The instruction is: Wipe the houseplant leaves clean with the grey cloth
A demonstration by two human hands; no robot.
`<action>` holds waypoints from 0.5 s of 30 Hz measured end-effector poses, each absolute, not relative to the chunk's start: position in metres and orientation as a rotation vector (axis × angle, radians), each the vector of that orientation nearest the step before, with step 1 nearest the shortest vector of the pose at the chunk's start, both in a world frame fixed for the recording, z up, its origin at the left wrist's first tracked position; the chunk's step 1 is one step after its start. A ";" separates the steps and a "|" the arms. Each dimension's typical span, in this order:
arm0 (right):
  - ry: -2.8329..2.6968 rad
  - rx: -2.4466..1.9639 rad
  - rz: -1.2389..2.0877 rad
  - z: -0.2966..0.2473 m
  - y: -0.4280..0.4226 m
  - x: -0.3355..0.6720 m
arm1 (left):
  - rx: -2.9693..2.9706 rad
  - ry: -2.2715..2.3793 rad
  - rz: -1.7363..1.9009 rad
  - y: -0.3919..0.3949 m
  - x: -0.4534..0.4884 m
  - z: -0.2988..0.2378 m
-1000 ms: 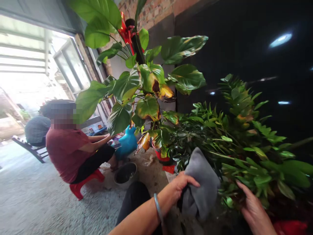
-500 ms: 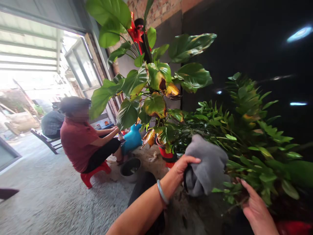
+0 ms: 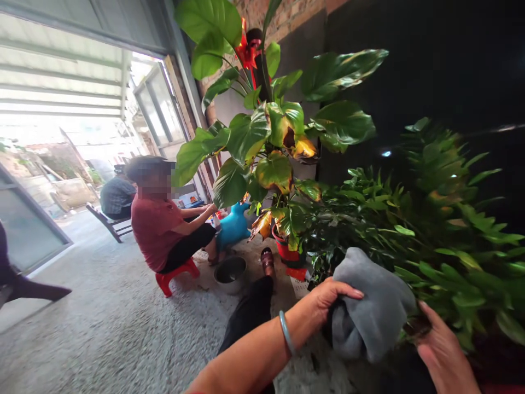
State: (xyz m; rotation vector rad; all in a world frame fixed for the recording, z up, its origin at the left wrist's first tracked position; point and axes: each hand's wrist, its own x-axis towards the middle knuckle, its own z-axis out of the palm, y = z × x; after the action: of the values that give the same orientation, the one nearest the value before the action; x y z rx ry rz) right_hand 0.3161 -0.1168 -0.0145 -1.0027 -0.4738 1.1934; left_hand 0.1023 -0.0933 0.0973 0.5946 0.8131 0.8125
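A grey cloth [image 3: 371,303] hangs bunched up in front of the leafy plants at lower right. My left hand [image 3: 334,298], with a pale bangle above the wrist, is closed on its left side, thumb lying over the top. At the cloth's right edge is my right hand [image 3: 443,342], its fingers curled in beside some plant stems. Something small and dark shows at those fingertips, too dim to name. The low green plant [image 3: 463,262] with many narrow leaves spreads just behind both hands.
A tall broad-leaved plant [image 3: 273,169] stands in a red pot [image 3: 285,246]. Left of it are a grey basin [image 3: 230,273], a blue rounded object [image 3: 233,225] and a person in a red shirt [image 3: 156,230] on a red stool [image 3: 176,276]. Another person [image 3: 117,194] sits farther back.
My view has swung left, so the room appears farther right. My right hand has come closer to the cloth, its fingers more curled. My sandalled foot now shows. The left hand keeps its hold.
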 end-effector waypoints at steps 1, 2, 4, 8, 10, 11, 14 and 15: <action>-0.468 -1.005 1.192 -0.015 -0.117 0.318 | 0.604 0.813 0.815 -0.093 0.103 0.098; -0.467 -1.006 1.202 -0.016 -0.114 0.319 | 0.606 0.820 0.811 -0.093 0.103 0.100; -0.467 -1.002 1.199 -0.020 -0.103 0.319 | 0.613 0.832 0.807 -0.093 0.103 0.102; -0.358 -1.025 1.122 -0.029 -0.072 0.308 | 0.673 0.811 0.838 -0.096 0.098 0.101; -0.289 -1.044 1.106 -0.032 -0.062 0.301 | 0.698 0.759 0.854 -0.097 0.095 0.102; -0.259 -1.051 1.108 -0.032 -0.059 0.299 | 0.705 0.741 0.855 -0.098 0.095 0.104; -0.158 -1.073 1.112 -0.029 -0.059 0.294 | 0.721 0.725 0.858 -0.095 0.092 0.120; -0.136 -1.078 1.115 -0.027 -0.060 0.294 | 0.731 0.712 0.872 -0.094 0.091 0.128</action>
State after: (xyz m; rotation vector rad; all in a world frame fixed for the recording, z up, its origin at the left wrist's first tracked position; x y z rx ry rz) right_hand 0.2939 -0.0598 -0.0270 -1.0776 -0.1361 1.1148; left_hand 0.0905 -0.0935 0.1280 0.7305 0.7124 0.8717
